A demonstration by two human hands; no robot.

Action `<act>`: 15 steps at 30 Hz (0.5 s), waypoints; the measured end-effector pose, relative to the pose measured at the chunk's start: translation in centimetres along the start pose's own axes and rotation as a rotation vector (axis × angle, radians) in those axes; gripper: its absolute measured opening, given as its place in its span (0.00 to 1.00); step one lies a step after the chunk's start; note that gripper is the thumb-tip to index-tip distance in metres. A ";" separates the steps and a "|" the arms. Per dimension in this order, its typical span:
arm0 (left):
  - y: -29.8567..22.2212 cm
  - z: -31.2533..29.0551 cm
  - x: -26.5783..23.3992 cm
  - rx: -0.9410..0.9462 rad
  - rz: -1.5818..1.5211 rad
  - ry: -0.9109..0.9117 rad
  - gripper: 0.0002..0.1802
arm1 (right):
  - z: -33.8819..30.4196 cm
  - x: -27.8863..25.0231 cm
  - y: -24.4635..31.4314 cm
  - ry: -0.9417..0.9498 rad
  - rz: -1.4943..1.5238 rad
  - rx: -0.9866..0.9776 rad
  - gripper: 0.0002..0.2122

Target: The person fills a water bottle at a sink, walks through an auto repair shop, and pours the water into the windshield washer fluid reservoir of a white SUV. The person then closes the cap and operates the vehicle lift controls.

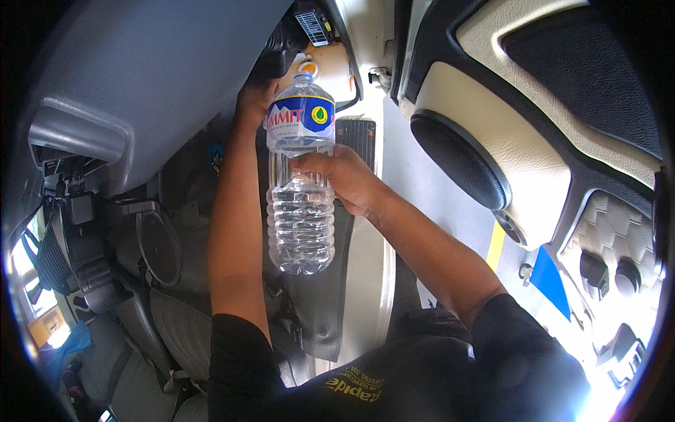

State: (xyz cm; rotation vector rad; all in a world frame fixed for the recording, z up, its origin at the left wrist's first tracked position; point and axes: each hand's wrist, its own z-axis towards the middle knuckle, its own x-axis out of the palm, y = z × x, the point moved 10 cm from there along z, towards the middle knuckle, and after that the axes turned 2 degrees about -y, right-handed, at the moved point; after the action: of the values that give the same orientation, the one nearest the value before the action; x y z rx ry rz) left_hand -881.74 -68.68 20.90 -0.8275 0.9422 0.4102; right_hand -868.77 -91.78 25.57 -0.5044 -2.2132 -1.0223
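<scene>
My right hand (344, 176) is wrapped around the middle of a large clear plastic bottle (301, 232) with a blue and white label, thumb across its front. The bottle's narrow neck points to the top of the picture, where it overlaps a white and orange ring-shaped part (308, 69). Behind that lies a yellowish tank-like part (339, 69) in an opening beside the dashboard. Farther left, my left hand (257, 102) reaches up to the same opening, next to the bottle's shoulder. Its fingers are hidden behind the bottle and dark parts. How much liquid the bottle holds is unclear.
A grey dashboard (169, 63) fills the upper left. An open vehicle door (534, 176) with a round speaker (457, 158) stands on the right. A dark box with a label (313, 27) sits above the tank. Grey seats (140, 359) are at the lower left.
</scene>
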 end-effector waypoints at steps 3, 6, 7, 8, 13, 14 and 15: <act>-0.4 0.1 0.0 -0.020 0.042 0.011 0.28 | -0.2 0.1 0.3 -0.004 0.021 -0.007 0.17; -1.7 0.3 -0.5 0.061 0.073 -0.044 0.28 | -0.3 0.0 0.3 0.003 0.032 -0.003 0.17; -1.9 0.4 -0.6 0.079 0.073 -0.056 0.28 | -0.2 -0.1 0.3 0.001 0.034 -0.004 0.17; -1.9 0.6 -0.4 0.064 0.061 -0.046 0.27 | -0.2 -0.2 0.4 -0.002 0.036 -0.006 0.17; 0.8 -0.1 0.1 -0.022 0.050 -0.021 0.26 | -0.4 0.3 0.2 0.004 0.015 0.000 0.17; 1.0 -0.2 0.4 -0.024 0.033 0.006 0.26 | -0.4 0.3 0.3 0.008 0.021 -0.002 0.16; 1.0 -0.1 0.6 -0.027 0.020 0.016 0.26 | -0.3 0.2 0.3 0.005 0.020 0.003 0.17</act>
State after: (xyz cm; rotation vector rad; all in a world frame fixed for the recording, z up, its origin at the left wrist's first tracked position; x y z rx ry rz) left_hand -882.14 -68.14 19.93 -0.8474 0.9621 0.4344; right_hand -868.68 -91.84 26.02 -0.5211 -2.2004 -1.0087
